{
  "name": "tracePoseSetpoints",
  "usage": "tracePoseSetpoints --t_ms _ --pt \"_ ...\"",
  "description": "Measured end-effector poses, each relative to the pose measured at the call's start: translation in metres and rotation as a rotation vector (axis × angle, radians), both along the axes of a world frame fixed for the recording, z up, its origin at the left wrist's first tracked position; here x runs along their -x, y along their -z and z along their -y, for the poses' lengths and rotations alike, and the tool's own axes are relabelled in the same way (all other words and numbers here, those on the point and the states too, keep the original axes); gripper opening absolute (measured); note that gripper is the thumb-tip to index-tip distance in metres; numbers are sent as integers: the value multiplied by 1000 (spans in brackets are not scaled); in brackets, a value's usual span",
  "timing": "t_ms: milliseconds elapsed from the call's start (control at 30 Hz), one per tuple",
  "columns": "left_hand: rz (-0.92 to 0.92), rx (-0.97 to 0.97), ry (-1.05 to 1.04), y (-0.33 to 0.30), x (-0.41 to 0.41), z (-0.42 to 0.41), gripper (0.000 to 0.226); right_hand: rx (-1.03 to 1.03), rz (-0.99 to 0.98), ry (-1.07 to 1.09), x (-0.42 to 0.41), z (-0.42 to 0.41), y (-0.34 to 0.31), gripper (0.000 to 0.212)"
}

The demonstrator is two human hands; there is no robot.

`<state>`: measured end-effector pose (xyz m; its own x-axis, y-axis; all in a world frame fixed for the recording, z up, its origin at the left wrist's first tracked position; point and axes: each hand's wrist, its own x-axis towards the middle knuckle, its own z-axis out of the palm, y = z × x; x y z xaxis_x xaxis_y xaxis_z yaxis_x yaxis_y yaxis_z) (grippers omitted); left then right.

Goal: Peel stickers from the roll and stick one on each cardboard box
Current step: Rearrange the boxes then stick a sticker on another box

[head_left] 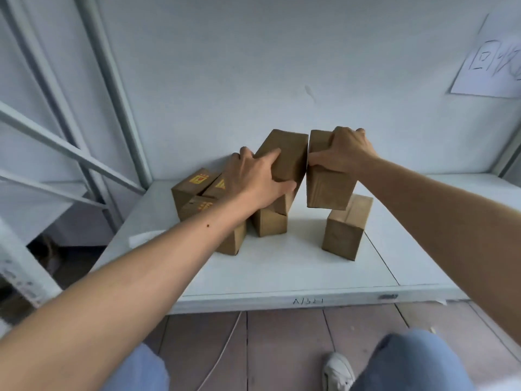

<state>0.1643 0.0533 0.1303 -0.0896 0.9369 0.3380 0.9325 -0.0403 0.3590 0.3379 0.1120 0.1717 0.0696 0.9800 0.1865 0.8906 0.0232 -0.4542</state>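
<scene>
Several small brown cardboard boxes stand on a white shelf (282,272). My left hand (253,179) grips a plain box (290,153) that is lifted and tilted above another plain box (269,222). My right hand (342,150) holds a second plain box (327,187) in the air, close beside the first. A further plain box (346,227) rests on the shelf below it. At the left, boxes with yellow and red stickers (198,179) lie together, partly hidden by my left forearm. No sticker roll is in view.
A white wall closes the back of the shelf, with a paper sheet (490,60) taped at the upper right. Grey metal rack posts (118,88) stand at the left. Below the shelf edge lie a wooden floor, a thin cable (222,351) and my shoe (337,369).
</scene>
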Motion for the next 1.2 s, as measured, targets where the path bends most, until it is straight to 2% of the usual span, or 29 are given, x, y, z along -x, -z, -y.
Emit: tracePoseSetpoints --t_ms 367,700,1000,1100,1200 --pt "-38 188 -63 56 13 96 79 148 62 -60 31 86 40 49" --pt "-103 245 -63 114 12 91 78 280 112 -7 32 82 101 53" --pt "-112 225 -78 123 10 60 90 239 122 10 35 57 127 67" --pt "-103 257 -29 121 18 59 105 248 174 -3 36 54 124 69" --pt "-38 197 -18 111 42 63 119 119 199 -15 43 56 115 63"
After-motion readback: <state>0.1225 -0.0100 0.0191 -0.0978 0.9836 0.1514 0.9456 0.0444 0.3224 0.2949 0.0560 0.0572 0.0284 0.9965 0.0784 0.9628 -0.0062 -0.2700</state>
